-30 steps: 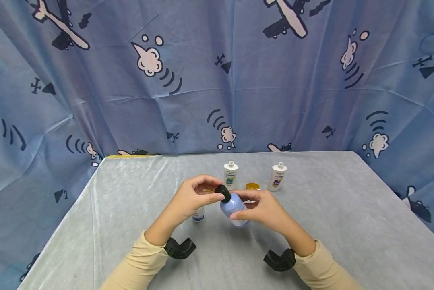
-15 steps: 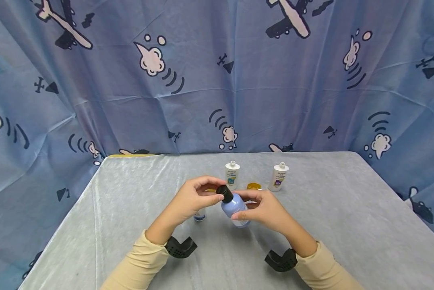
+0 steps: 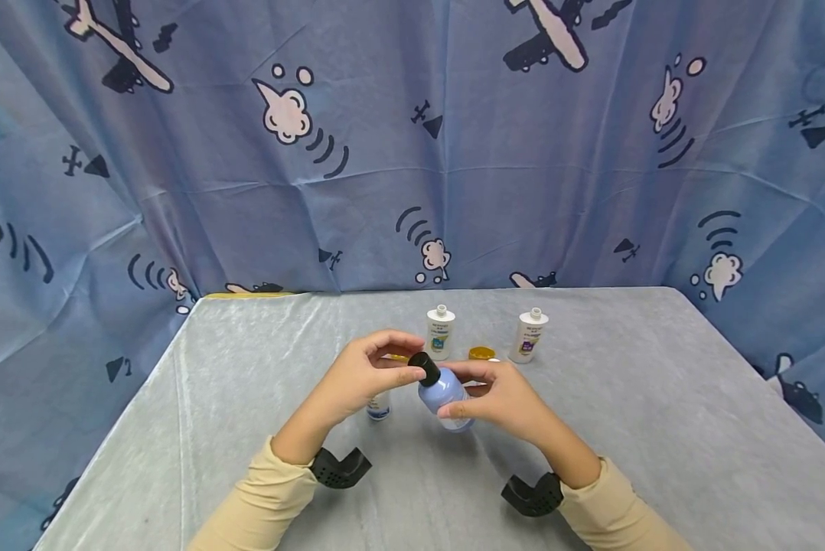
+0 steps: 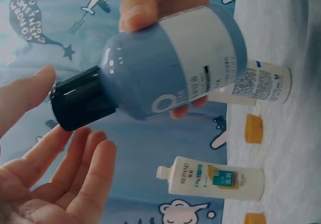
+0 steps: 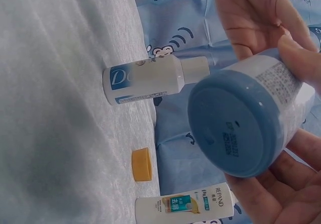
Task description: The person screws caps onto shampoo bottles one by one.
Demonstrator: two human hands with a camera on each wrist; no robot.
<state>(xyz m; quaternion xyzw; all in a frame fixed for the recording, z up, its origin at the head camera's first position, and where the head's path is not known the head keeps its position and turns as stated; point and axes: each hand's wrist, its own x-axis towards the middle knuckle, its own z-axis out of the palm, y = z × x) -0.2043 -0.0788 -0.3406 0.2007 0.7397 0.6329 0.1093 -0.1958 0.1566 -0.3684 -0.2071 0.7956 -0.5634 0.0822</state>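
A light blue bottle (image 3: 443,389) with a black cap (image 3: 424,368) is held tilted above the table, its cap up and toward the left. My right hand (image 3: 505,399) grips the bottle's body, thumb on the near side and fingers round the far side. With thumb and forefinger, my left hand (image 3: 360,379) pinches the cap, which sits on the bottle's neck; its other fingers are spread apart in the left wrist view. The bottle's round base (image 5: 233,128) faces the right wrist camera. Behind the left hand stands a white bottle with a blue label (image 5: 143,78), mostly hidden in the head view.
Two white bottles without caps, one with a teal label (image 3: 439,340) and one with a purple label (image 3: 526,340), stand farther back. A yellow cap (image 3: 481,353) lies between them; another yellow cap (image 3: 399,358) shows behind the left hand. A patterned blue curtain (image 3: 488,191) hangs behind the table.
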